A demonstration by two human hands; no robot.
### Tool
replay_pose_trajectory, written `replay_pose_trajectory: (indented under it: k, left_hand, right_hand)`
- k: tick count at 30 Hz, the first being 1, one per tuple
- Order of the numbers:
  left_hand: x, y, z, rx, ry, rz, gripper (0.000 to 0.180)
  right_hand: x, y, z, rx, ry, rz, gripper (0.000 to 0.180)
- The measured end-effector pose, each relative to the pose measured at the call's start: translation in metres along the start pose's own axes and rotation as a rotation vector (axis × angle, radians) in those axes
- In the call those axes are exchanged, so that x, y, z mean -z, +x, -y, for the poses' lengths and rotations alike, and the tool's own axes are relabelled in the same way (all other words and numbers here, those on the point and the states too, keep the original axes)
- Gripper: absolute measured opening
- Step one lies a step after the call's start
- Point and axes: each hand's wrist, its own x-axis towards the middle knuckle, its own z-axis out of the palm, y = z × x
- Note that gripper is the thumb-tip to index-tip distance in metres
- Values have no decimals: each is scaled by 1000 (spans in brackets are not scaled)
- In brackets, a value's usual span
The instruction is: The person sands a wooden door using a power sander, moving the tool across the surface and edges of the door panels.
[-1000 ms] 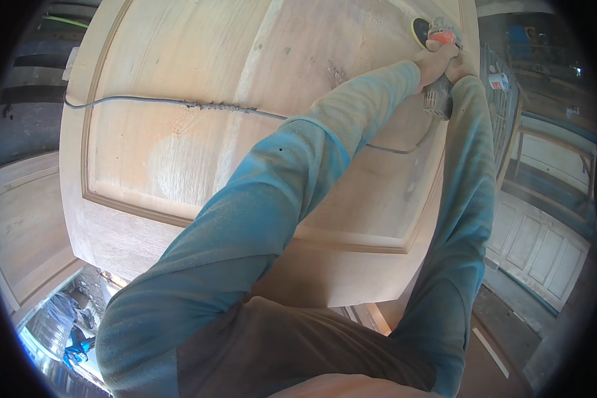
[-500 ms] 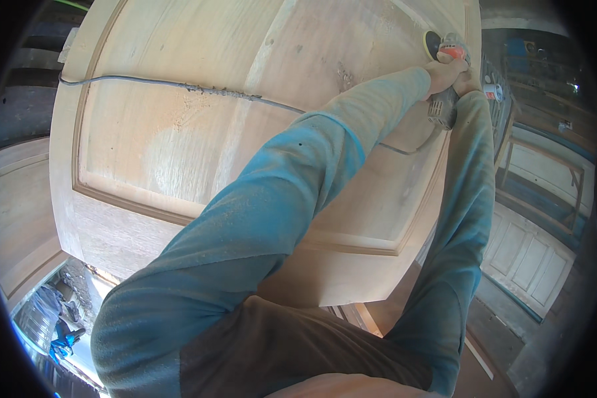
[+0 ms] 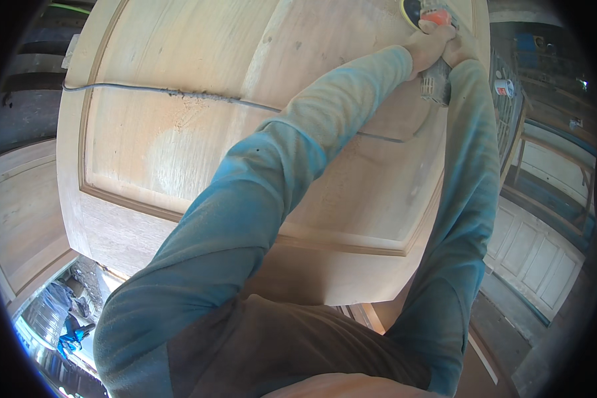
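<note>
A large pale wooden door panel [image 3: 199, 156] with moulded edges lies in front of me. At its far right, my left hand [image 3: 428, 46] is wrapped round the front of an angle grinder [image 3: 436, 86], near its orange part. The dark disc [image 3: 411, 11] with a yellow rim stands out to the left of that hand. Close beside it, my right hand [image 3: 459, 50] grips the grinder's body, its fingers partly hidden. The grinder's dusty grey rear end shows below my hands. A dark cord [image 3: 169, 91] runs across the panel, passing behind my left forearm.
Another wooden panel [image 3: 26, 209] stands at the left. A whitish panelled door [image 3: 534, 249] leans at the right, below a wooden frame [image 3: 556, 154]. A small white container [image 3: 504, 87] sits just past the panel's right edge. Blue and clear plastic items [image 3: 73, 337] lie at lower left.
Both hands have moved the grinder farther away and a little left over the panel. My forearms reach out more, and the cord has shifted slightly with the grinder.
</note>
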Motion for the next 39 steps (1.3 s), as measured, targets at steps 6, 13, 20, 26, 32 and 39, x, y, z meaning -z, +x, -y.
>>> replay_pose_trajectory:
  k: [6,13,20,26,32,39]
  left_hand:
    - [-54,28,53,124,172,51,73]
    - [-60,13,72,83,220,44,79]
    - [35,-68,-1,-159,-14,-49,62]
    - [36,-118,-35,-135,-91,-84,62]
    - [-32,-47,62,-73,141,74,67]
    - [-103,-17,117,72,347,-14,72]
  right_hand:
    - [15,-44,-77,-230,347,-50,53]
    - [5,-71,-83,-211,436,-71,50]
    - [-21,-49,88,71,-121,91,50]
    - [-12,-72,150,-53,88,75,45]
    - [-7,-98,-18,-119,10,20,59]
    - [-24,-113,-168,-269,897,-114,54]
